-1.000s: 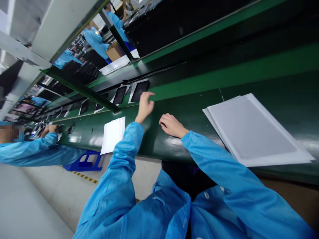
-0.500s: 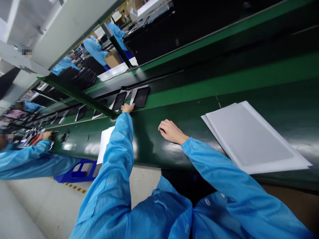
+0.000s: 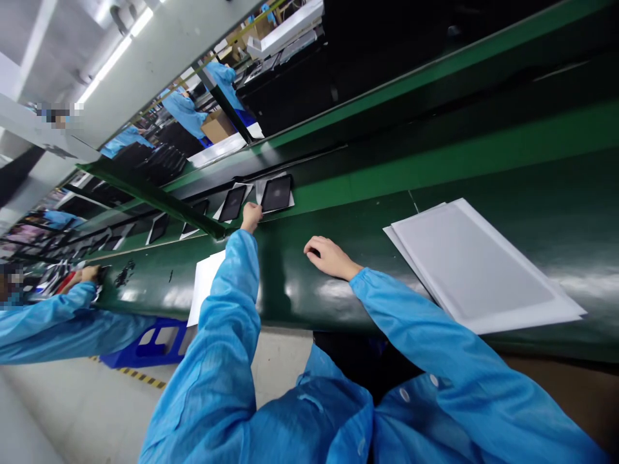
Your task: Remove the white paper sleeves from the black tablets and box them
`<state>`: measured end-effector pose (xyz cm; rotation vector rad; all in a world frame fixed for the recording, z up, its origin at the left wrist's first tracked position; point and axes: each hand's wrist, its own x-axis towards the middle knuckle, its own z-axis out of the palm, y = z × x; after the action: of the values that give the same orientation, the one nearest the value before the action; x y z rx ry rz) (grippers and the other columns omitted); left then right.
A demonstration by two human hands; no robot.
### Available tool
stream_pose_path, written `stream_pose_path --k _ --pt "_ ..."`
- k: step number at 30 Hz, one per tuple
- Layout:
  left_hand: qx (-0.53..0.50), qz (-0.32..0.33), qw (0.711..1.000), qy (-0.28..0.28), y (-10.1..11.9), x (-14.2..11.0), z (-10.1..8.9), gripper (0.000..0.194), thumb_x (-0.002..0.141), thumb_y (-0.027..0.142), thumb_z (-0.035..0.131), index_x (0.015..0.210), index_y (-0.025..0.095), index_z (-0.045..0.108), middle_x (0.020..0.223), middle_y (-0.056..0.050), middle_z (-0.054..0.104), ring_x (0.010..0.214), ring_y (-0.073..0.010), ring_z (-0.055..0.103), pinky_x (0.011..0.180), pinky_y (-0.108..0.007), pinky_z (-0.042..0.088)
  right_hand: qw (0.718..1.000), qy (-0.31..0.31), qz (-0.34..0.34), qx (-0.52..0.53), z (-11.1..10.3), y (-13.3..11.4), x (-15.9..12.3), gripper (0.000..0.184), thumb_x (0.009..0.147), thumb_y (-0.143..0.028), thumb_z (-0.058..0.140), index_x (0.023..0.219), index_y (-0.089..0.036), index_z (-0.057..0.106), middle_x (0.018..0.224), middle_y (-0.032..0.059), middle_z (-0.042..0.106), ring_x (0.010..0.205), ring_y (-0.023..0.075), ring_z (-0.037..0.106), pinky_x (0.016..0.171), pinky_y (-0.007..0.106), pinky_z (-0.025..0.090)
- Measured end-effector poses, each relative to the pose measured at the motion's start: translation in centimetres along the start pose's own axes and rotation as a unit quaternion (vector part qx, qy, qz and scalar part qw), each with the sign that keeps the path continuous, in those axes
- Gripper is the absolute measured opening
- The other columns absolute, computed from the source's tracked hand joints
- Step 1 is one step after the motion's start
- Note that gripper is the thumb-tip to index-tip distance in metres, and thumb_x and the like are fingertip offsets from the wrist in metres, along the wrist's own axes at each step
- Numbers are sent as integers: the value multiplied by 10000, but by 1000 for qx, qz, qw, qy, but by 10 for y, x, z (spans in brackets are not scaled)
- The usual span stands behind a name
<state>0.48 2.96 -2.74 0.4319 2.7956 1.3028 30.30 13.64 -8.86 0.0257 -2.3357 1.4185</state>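
Dark panel (image 3: 276, 193) | on belt | touching left hand (image 3: 251, 216) fingertips

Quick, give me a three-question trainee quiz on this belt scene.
1. True or false: the left hand reaches to the near edge of a dark panel on the belt.
2. Where does the right hand rest? A) on the white sheets B) on the green bench C) on a blue crate
3. Fill in: the white sheets lie to the wearer's ____.

Key: 1 true; 2 B; 3 right.
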Motion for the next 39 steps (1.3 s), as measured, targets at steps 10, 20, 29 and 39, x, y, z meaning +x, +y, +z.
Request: stream_pose_path --k 10,20,29,39 --pt "-384 -18 920 -74 13 -159 30 357 802 331 819 892 231 489 717 77 545 522 -61 548 522 -185 416 830 92 227 501 -19 -1 11 336 897 -439 773 1018 -239 531 956 9 745 727 150 745 703 290 621" --pt "-516 -69 846 -116 -4 -218 28 554 776 382 895 1146 292 493 971 22 729 798 -139 719 732 -250 548 819 144 251 496 -19 -1 7 230 701 -210 723 828 -234 533 668 -39 585 559 133 555 464 238 490" --pt "-461 -112 879 -49 -41 -179 -46 400 770 326 893 1088 199 686 928 -17 761 786 -142 739 740 -238 575 828 180 293 443 -18 12 10 191 619 -359 656 759 -264 567 663 -13 610 788 264 696 726 394 629" --pt "-417 -77 905 -10 -67 -205 -75 422 723 424 930 744 208 567 697 31 657 674 -125 666 692 -247 584 845 173 257 436 -22 3 6 230 610 -397 736 769 -259 642 812 16 746 939 283 741 790 392 634"
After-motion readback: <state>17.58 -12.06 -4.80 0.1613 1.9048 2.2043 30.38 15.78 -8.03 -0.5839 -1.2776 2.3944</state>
